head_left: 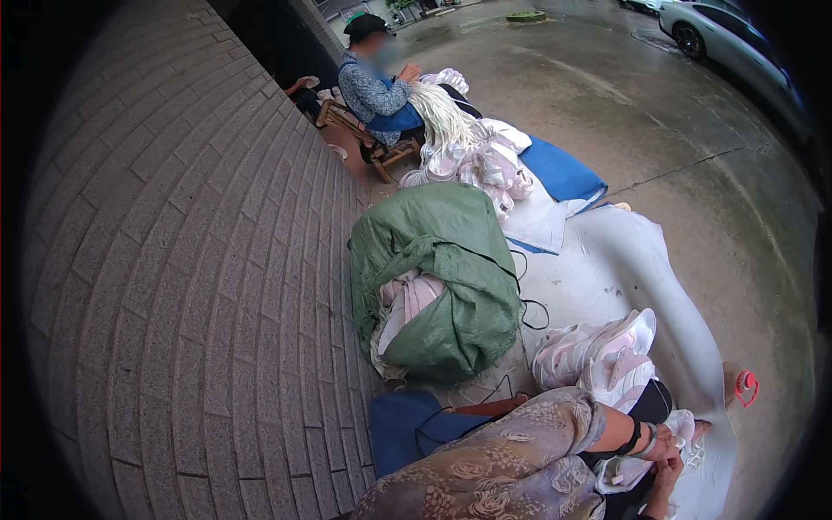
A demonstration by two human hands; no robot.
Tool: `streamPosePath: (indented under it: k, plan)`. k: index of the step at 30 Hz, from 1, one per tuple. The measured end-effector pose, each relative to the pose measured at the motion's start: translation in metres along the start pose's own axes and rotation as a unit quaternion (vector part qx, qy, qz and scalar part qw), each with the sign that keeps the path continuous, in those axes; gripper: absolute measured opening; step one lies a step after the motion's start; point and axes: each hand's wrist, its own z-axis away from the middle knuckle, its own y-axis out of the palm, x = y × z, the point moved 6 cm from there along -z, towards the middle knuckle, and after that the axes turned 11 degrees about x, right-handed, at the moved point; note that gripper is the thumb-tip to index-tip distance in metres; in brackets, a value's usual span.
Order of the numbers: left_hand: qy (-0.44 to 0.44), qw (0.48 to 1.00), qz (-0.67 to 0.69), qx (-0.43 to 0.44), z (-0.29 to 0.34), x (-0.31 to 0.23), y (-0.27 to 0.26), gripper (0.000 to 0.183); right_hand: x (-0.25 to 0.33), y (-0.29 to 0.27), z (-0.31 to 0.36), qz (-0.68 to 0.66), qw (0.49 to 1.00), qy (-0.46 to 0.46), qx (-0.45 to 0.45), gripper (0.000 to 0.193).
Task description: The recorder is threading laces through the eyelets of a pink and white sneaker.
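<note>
My left hand (pixel 664 442), below a floral sleeve and a dark wristband, is closed with its fingers bent on a white and pink shoe upper (pixel 626 472) over my lap. Right against it, my right hand (pixel 666 476) is closed too, fingertips pinched together; what is between them is too small to make out. White laces (pixel 694 454) hang beside the hands. A stack of white and pink shoe uppers (pixel 598 351) lies just beyond my left forearm.
A green woven sack (pixel 459 286) with shoe uppers inside leans near the brick wall (pixel 199 286). White sheeting (pixel 572 277) covers the ground. Further off, a person (pixel 381 95) sits by white laces (pixel 444 113) and more uppers. A red handle (pixel 746 388) stands at right; a car (pixel 737 43) is parked beyond.
</note>
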Motion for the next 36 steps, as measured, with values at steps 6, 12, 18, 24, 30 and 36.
streamPosePath:
  k: [6,12,18,24,30,36]
  plan:
    - [-0.043,0.990,-0.122,-0.062,-0.045,0.038,0.042,0.022,0.014,0.008,0.000,0.013,0.999,0.032,0.034,0.005]
    - [0.016,0.987,-0.129,0.099,-0.031,0.010,0.010,0.021,0.004,0.001,0.024,-0.013,0.999,0.019,0.040,0.008]
    - [-0.030,0.996,-0.079,0.030,0.003,0.032,-0.031,0.012,0.029,0.029,0.019,0.010,1.000,0.007,0.028,0.010]
    - [-0.031,0.990,-0.115,-0.077,0.065,0.070,-0.124,0.018,0.051,0.027,0.030,0.204,0.974,-0.077,-0.058,0.016]
    - [-0.241,0.921,-0.292,-0.089,0.135,0.147,-0.198,0.018,0.072,0.029,0.064,0.393,0.909,-0.085,-0.113,0.028]
    - [0.027,0.980,-0.195,-0.007,0.054,0.039,-0.102,0.024,0.080,0.036,0.064,0.559,0.814,-0.074,-0.141,0.018]
